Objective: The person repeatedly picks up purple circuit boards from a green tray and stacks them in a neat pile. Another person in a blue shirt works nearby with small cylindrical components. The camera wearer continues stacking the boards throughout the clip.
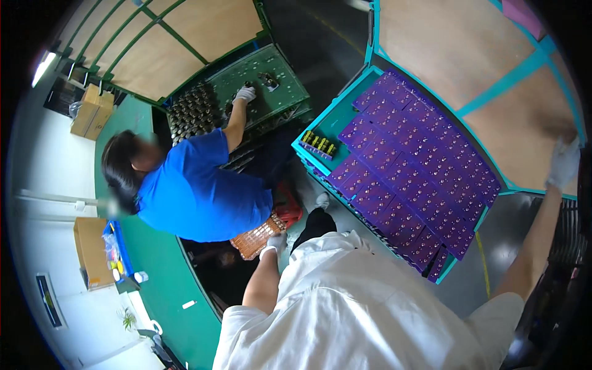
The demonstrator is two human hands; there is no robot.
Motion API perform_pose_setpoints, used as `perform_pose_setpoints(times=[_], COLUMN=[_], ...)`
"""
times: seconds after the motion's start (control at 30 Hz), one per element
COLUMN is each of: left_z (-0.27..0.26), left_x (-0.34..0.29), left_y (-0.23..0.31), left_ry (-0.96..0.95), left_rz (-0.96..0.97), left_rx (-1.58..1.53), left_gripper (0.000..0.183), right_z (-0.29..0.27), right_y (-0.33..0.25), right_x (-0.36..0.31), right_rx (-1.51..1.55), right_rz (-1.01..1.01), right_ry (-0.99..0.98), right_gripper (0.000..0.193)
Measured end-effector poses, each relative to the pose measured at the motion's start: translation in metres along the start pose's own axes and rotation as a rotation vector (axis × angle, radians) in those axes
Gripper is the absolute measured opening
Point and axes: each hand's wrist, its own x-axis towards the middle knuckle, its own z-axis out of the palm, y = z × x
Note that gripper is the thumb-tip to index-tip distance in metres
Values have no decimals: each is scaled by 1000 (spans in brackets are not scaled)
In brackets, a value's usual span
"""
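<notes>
Grey floor is showing below me. My left hand [273,243] is gripping a brown tray [254,239]; my right hand [563,163] is pressing flat on the board's [524,132] edge, beside purple boxes [410,169].

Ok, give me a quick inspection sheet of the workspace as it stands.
Surface: grey floor, green strip on the left.
Job's things: brown tray of small parts, low beside a red crate.
Clutter: purple trays stacked in a teal crate; cardboard boxes.
Hands: gloved left hand at the brown tray's edge; gloved right hand raised against a teal-framed wooden panel, blurred; fingers unclear on both.
Cables: nothing seen.
Surroundings: co-worker in blue, gloved hand on a green tray of dark cylinders.
</notes>
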Motion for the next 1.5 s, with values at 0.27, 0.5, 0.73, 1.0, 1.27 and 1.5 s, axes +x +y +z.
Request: perform_pose_setpoints(times=[0.27,0.5,0.73,1.0,1.27,1.5], left_z=[-163,-213,-229,-216,-263,-224], left_x=[62,136,155,135,149,156], left_y=[191,304,354,341,321,254], left_ry=[264,362,-112,-53,-254,-693], left_rz=[109,420,460,584,426,162], left_rx=[-484,-285,300,449,-83,-1510], left_gripper=[40,50,48,33,41,27], right_z=[-90,-179,-203,-176,-139,-98], right_y=[-143,-252,-337,-400,-471,-583], right_x=[-224,-333,-301,-224,-186,-128], right_rx=[550,990,1016,1021,1168,950], right_rz=[-10,351,374,541,106,-526], right_ry=[-668,-1163,-1436,-1420,-1361,-1074], right_gripper=[26,13,13,15,16,28])
